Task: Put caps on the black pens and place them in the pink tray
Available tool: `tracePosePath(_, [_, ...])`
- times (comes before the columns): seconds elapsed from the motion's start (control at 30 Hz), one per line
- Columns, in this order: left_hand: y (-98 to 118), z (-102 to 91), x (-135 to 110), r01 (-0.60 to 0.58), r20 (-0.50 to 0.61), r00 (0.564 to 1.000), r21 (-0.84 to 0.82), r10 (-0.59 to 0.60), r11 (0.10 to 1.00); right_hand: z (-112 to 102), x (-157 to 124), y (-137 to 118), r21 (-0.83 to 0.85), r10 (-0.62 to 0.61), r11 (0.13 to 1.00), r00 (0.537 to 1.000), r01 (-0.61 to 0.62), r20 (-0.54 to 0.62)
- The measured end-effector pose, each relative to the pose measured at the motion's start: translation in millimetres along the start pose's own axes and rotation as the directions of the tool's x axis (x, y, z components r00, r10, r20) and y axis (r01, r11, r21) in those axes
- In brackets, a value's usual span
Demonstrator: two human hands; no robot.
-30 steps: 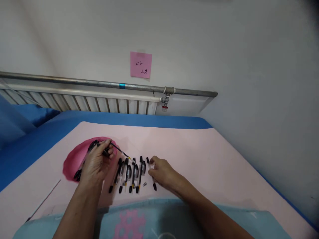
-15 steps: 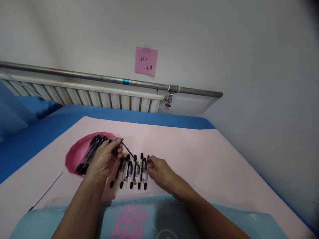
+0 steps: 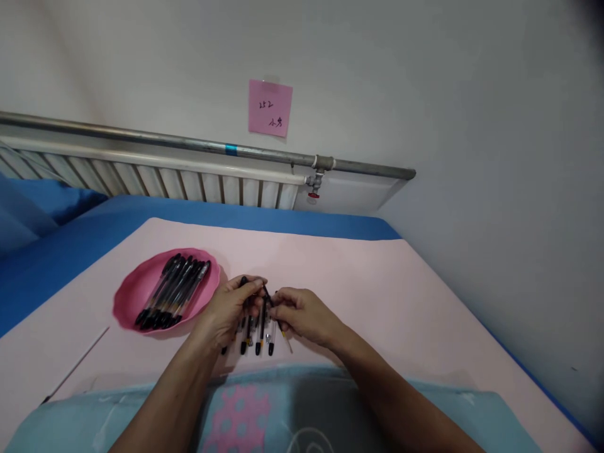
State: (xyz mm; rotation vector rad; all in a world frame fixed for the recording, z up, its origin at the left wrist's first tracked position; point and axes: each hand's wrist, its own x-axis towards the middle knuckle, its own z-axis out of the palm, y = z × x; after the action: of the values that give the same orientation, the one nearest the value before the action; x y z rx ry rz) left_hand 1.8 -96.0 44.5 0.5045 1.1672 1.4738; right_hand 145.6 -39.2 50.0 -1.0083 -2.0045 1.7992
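Observation:
My left hand point(image 3: 232, 309) and my right hand point(image 3: 302, 313) meet over a row of black pens point(image 3: 257, 330) lying on the pink sheet point(image 3: 377, 296). The left fingers pinch a thin black pen refill point(image 3: 265, 293) at its upper end. The right fingers close on a pen barrel point(image 3: 284, 332) whose pale tip sticks out below the hand. Both hands' fingers are curled shut. To the left a pink dish point(image 3: 136, 286) holds several assembled black pens point(image 3: 172, 292).
A thin white rod point(image 3: 78, 363) lies on the sheet at the left. A blue cloth point(image 3: 85, 245) borders the sheet, with a radiator point(image 3: 189, 182) and pipe behind. A pink note point(image 3: 270, 107) hangs on the wall. A light-blue patterned cloth point(image 3: 245, 415) covers the near edge.
My left hand moved right from over the pink dish, carrying the refill to the pen row. My right hand lifted a pen barrel and met the left hand.

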Motion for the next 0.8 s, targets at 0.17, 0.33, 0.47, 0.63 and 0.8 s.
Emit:
tracePosePath(0.17, [5,-2.8,0,-0.004,-0.089,0.996,-0.018,0.003,1.0,-12,8,17,-0.196,0.156,0.964,0.978,-0.181,-0.139])
tracePosePath(0.33, [4,-3.1,0,-0.004,-0.076,0.997,0.021,0.006,1.0,-11,12,31,-0.259,0.224,0.933,0.967,-0.249,-0.123])
tracePosePath(0.47, [1,-2.5,1,0.014,-0.056,0.998,0.036,-0.012,0.999,-5,12,35,-0.24,0.197,0.944,0.971,-0.225,-0.132])
tracePosePath(0.63, [2,-2.5,1,0.026,-0.058,0.998,0.033,-0.024,0.999,-3,13,34,-0.241,0.153,0.952,0.975,-0.189,-0.16])
tracePosePath(0.8, [0,-2.7,1,0.033,-0.044,0.999,0.039,-0.031,0.999,-2,14,33,-0.358,0.096,0.922,0.982,-0.148,-0.161])
